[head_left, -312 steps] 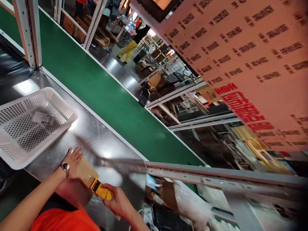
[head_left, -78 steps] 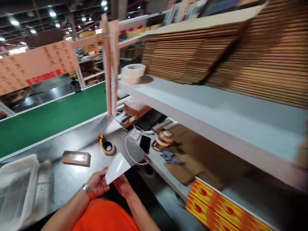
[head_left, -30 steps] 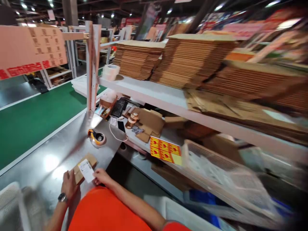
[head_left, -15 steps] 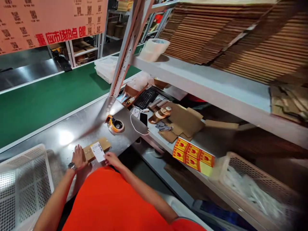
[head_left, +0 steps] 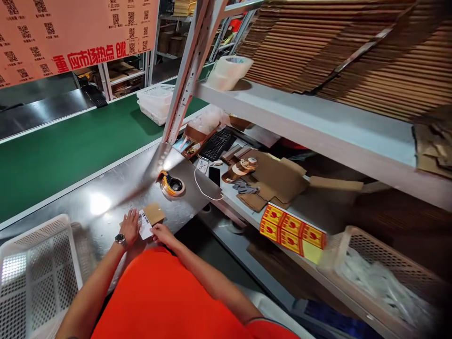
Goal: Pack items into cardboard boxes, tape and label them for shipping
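A small brown cardboard box (head_left: 154, 213) lies on the metal table in front of me. On its top is a white printed shipping label (head_left: 145, 226). My left hand (head_left: 130, 225), with a wristwatch above it, rests flat across the label's left part and the box, fingers stretched out. The label's near right corner is pinched between the fingers of my right hand (head_left: 163, 233). Beyond the box stands an orange and black tape dispenser (head_left: 172, 184). Part of the box is hidden under my left hand.
A white plastic basket (head_left: 72, 245) stands at the left. Behind the metal table runs a green conveyor belt (head_left: 70, 162) carrying white baskets (head_left: 155, 101). To the right, a shelf (head_left: 318, 127) bears flattened cartons and tape rolls; below it are a keyboard (head_left: 218, 144), a bottle (head_left: 240, 169) and red-yellow stickers (head_left: 291, 229).
My left hand has moved right from the box's left end onto the label. My right hand keeps its pinch at the label's corner. The view has shifted slightly.
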Demonstrator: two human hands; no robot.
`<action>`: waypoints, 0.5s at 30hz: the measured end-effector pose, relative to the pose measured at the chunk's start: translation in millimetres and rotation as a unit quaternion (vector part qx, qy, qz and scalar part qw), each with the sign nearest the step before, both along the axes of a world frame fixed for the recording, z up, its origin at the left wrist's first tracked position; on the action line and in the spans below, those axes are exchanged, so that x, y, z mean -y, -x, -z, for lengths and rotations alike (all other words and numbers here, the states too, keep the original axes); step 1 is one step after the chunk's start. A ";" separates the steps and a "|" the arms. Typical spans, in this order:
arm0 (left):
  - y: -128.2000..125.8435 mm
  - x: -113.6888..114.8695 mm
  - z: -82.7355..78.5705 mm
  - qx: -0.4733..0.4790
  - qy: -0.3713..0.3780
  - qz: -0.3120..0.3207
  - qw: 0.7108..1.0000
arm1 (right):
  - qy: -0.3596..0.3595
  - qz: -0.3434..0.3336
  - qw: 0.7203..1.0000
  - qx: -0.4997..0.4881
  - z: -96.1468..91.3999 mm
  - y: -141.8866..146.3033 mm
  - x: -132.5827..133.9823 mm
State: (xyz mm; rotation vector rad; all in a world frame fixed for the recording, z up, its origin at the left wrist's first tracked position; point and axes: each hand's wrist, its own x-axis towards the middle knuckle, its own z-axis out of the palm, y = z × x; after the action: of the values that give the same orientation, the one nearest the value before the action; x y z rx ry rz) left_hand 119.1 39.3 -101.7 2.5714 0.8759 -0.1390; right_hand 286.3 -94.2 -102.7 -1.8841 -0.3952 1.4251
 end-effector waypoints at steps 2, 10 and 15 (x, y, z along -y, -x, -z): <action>-9.7 2.1 6.7 -0.031 -0.017 0.020 0.999 | 0.014 -0.010 1.000 -0.001 2.8 -0.4 -1.7; -13.6 11.1 29.3 -0.077 -0.062 0.041 0.994 | 0.031 -0.038 0.998 0.029 6.7 -5.9 0.7; -17.6 10.0 38.2 -0.080 -0.045 0.024 0.996 | 0.026 -0.054 0.997 0.055 5.7 -10.2 -2.5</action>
State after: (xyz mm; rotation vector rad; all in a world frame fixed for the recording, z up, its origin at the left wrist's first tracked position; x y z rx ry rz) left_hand 136.7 29.4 -139.9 2.6956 0.8958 -0.3303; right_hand 296.6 -91.7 -108.4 -2.0160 -0.5248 1.4183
